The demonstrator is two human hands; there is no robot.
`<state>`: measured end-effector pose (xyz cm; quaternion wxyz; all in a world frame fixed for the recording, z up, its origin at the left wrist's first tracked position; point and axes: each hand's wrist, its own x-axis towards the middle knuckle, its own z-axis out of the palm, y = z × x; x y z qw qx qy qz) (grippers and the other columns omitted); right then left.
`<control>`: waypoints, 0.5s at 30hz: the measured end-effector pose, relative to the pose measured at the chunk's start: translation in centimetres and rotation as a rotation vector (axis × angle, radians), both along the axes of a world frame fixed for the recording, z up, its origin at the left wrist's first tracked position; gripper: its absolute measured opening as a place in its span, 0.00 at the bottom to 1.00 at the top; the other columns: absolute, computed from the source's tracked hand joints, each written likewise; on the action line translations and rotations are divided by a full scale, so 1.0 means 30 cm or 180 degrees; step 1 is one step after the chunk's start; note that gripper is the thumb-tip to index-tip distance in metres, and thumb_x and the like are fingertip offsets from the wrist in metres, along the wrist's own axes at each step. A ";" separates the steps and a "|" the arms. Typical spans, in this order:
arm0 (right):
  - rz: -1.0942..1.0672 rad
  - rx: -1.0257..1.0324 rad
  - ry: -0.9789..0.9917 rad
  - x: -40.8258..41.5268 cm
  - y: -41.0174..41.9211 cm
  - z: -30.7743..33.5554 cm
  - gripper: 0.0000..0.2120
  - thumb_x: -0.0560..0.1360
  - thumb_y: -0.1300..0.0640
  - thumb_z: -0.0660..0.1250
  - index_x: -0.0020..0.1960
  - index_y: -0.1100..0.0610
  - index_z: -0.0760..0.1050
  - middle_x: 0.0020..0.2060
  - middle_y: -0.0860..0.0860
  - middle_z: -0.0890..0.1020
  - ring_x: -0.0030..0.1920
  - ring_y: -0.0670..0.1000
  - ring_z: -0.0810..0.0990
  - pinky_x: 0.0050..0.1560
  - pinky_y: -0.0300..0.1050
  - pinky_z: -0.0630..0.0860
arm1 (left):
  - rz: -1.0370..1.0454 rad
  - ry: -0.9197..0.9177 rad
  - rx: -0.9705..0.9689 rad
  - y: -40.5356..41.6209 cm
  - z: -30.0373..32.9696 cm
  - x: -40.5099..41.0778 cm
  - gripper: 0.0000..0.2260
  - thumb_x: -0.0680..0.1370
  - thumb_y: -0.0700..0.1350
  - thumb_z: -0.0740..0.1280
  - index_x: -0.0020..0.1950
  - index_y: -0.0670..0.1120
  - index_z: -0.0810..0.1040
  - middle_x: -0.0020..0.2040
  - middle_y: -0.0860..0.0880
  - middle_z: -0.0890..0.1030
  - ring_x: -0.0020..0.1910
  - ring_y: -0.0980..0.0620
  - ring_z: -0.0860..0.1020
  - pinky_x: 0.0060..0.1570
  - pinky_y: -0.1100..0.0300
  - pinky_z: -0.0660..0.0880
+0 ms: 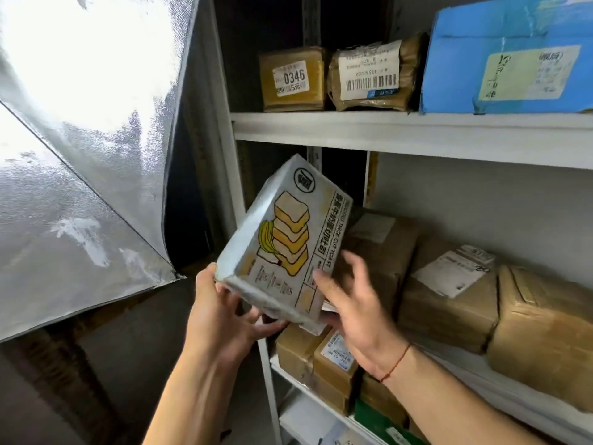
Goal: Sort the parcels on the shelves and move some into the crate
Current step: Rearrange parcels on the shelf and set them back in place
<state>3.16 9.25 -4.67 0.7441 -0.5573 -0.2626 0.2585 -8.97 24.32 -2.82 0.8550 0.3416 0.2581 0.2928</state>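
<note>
Holding a grey toast box (282, 242) tilted in the air before the shelf unit (410, 130), the person is gripping it with both hands. The left hand (224, 319) is clasping the lower left corner, thumb on the side and fingers curled underneath. The right hand (349, 303) is supporting the lower right edge, thumb pressing on the printed face, the other fingers spread loosely behind.

Just behind the box, brown taped parcels (449, 293) are crowding the middle shelf, the nearest touching or almost touching the box's right edge. Below the hands, smaller brown boxes (333, 361) are sitting on a lower shelf, with a green package (378, 422) beneath them. On the top shelf, a small parcel marked 0346 (292, 78), a barcode-labelled parcel (372, 75) and a blue carton (510, 56) are standing side by side. A silvery reflective sheet (80, 155) is hanging at the left, close beside the shelf post.
</note>
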 end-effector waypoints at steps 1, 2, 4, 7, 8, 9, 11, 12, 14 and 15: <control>0.0068 -0.0015 -0.0061 -0.011 0.001 0.004 0.40 0.73 0.43 0.76 0.78 0.34 0.59 0.68 0.46 0.83 0.66 0.51 0.84 0.67 0.65 0.80 | -0.0064 -0.0038 -0.0116 -0.003 -0.015 -0.004 0.22 0.82 0.62 0.61 0.70 0.52 0.82 0.68 0.40 0.81 0.66 0.29 0.77 0.57 0.18 0.73; 0.0133 -0.0024 -0.0110 -0.024 0.001 0.006 0.41 0.74 0.42 0.76 0.78 0.32 0.57 0.68 0.46 0.83 0.66 0.51 0.83 0.70 0.66 0.78 | -0.0134 -0.0097 -0.0230 -0.010 -0.030 -0.006 0.23 0.82 0.63 0.62 0.69 0.51 0.83 0.68 0.39 0.81 0.67 0.28 0.76 0.57 0.17 0.72; 0.0266 -0.0026 -0.0205 -0.043 -0.007 -0.004 0.40 0.76 0.41 0.76 0.78 0.30 0.53 0.67 0.46 0.84 0.68 0.51 0.82 0.74 0.66 0.73 | -0.0295 -0.0206 -0.0480 -0.036 -0.062 -0.015 0.26 0.79 0.64 0.66 0.69 0.49 0.83 0.68 0.37 0.82 0.67 0.27 0.76 0.55 0.18 0.74; 0.0298 -0.0013 -0.0369 -0.080 -0.039 -0.006 0.36 0.77 0.44 0.72 0.76 0.30 0.54 0.67 0.46 0.84 0.67 0.50 0.84 0.74 0.60 0.74 | -0.0591 -0.0262 -0.0668 -0.068 -0.106 -0.032 0.26 0.79 0.62 0.68 0.70 0.46 0.82 0.67 0.35 0.83 0.67 0.27 0.77 0.55 0.23 0.76; 0.0268 0.0037 -0.0401 -0.086 -0.048 -0.004 0.34 0.78 0.45 0.72 0.75 0.30 0.56 0.67 0.47 0.85 0.66 0.51 0.84 0.72 0.58 0.77 | -0.0696 -0.0228 -0.0610 -0.075 -0.122 -0.033 0.23 0.82 0.60 0.66 0.70 0.47 0.82 0.67 0.35 0.83 0.67 0.28 0.79 0.57 0.24 0.76; 0.0243 0.0095 -0.0385 -0.086 -0.057 -0.001 0.31 0.80 0.47 0.72 0.74 0.30 0.58 0.67 0.49 0.85 0.65 0.53 0.85 0.68 0.54 0.80 | -0.0711 -0.0099 -0.0452 -0.084 -0.138 -0.034 0.21 0.84 0.58 0.64 0.69 0.48 0.82 0.66 0.37 0.83 0.66 0.29 0.80 0.59 0.26 0.77; 0.0166 0.0223 -0.0340 -0.073 -0.084 0.006 0.30 0.80 0.47 0.75 0.72 0.30 0.62 0.66 0.52 0.85 0.65 0.56 0.85 0.62 0.50 0.84 | -0.0506 0.0325 0.0352 -0.100 -0.153 -0.034 0.14 0.86 0.52 0.64 0.68 0.51 0.82 0.63 0.42 0.86 0.63 0.36 0.84 0.60 0.32 0.81; 0.0107 0.0257 -0.0326 -0.065 -0.102 0.010 0.32 0.77 0.47 0.77 0.72 0.30 0.64 0.67 0.54 0.84 0.65 0.57 0.85 0.61 0.50 0.84 | -0.0405 0.0459 0.0582 -0.089 -0.165 -0.027 0.13 0.86 0.49 0.65 0.68 0.51 0.82 0.62 0.46 0.87 0.62 0.41 0.85 0.59 0.38 0.83; -0.0101 0.0164 -0.0660 -0.053 -0.147 0.003 0.37 0.70 0.42 0.80 0.74 0.31 0.66 0.71 0.54 0.80 0.68 0.57 0.82 0.65 0.54 0.83 | -0.0354 0.0497 0.0866 -0.066 -0.149 -0.037 0.15 0.86 0.53 0.66 0.68 0.49 0.82 0.62 0.47 0.87 0.62 0.45 0.86 0.60 0.45 0.83; -0.0371 -0.0008 -0.1186 -0.051 -0.170 -0.007 0.39 0.68 0.38 0.80 0.75 0.34 0.67 0.74 0.52 0.75 0.72 0.55 0.78 0.68 0.54 0.80 | -0.0532 0.0477 0.0874 -0.054 -0.138 -0.051 0.23 0.86 0.62 0.61 0.69 0.48 0.82 0.65 0.44 0.86 0.64 0.41 0.84 0.64 0.40 0.80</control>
